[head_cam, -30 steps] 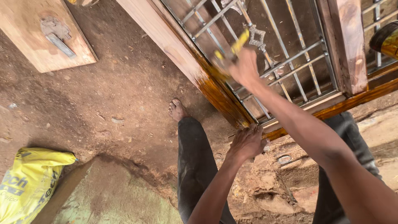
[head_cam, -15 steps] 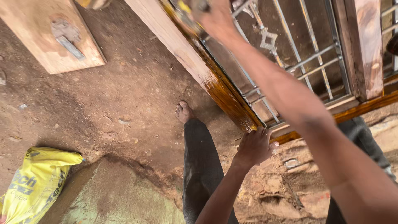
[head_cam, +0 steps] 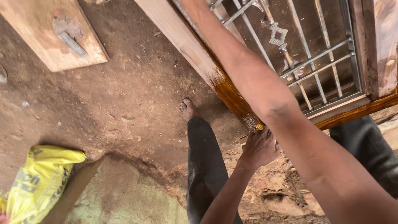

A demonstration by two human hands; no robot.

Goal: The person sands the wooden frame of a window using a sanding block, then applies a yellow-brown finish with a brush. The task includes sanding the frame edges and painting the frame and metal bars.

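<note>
A wooden window frame (head_cam: 188, 43) with a metal grille (head_cam: 290, 62) lies tilted over the dirt ground. Its lower rail (head_cam: 232, 97) is glossy dark brown near the corner, while the rest of it is pale bare wood. My left hand (head_cam: 259, 147) curls around the frame's lower corner. My right forearm (head_cam: 257, 83) stretches across the frame toward the top edge of the picture, and that hand is out of sight above it. My bare foot (head_cam: 187, 110) and dark trouser leg (head_cam: 205, 166) stand just beside the frame.
A wooden board (head_cam: 25, 29) with a grey metal fitting (head_cam: 70, 35) lies at the top left. A yellow sack (head_cam: 37, 178) sits at the bottom left beside a greenish stone slab (head_cam: 124, 195). The ground is lumpy brown earth.
My right hand, which held a yellow-handled brush on the grille, has moved up and left along the frame and out of view. The left hand stayed at the corner.
</note>
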